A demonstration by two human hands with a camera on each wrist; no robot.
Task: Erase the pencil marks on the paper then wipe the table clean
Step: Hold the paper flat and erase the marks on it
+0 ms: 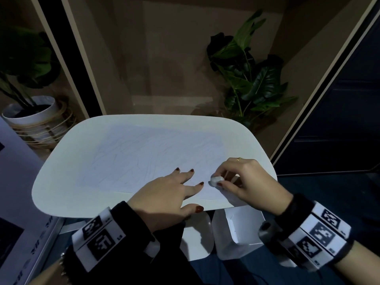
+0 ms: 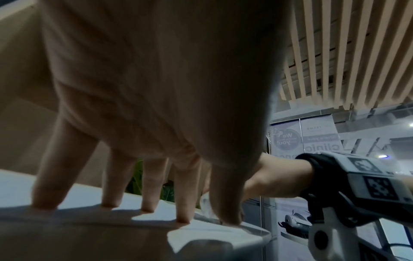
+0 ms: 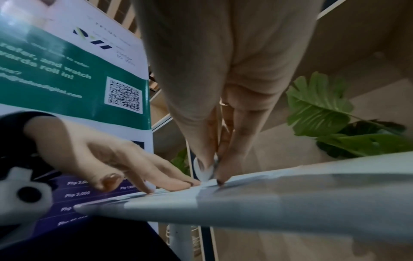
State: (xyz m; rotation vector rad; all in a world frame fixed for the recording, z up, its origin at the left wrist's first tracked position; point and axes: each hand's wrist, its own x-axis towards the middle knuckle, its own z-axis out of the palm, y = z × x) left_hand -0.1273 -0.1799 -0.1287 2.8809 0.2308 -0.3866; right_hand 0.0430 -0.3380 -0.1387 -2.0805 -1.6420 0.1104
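Note:
A white sheet of paper (image 1: 144, 153) with faint pencil scribbles covers most of the small white table (image 1: 61, 157). My left hand (image 1: 170, 192) lies flat with spread straight fingers (image 2: 183, 203) pressing the paper's near edge, its thumb at the table's front rim. My right hand (image 1: 242, 182) pinches a small white eraser (image 1: 216, 179) between thumb and fingers at the paper's near right part. In the right wrist view the eraser (image 3: 202, 169) touches the paper (image 3: 290, 178) just beside the left hand's fingertips (image 3: 190, 182).
A leafy green plant (image 1: 253, 77) stands behind the table's far right corner. A white pot (image 1: 30, 116) in a wire stand sits at the far left. White stool-like shapes (image 1: 236, 233) stand under the table's near edge. A printed banner (image 3: 67, 70) rises to the left.

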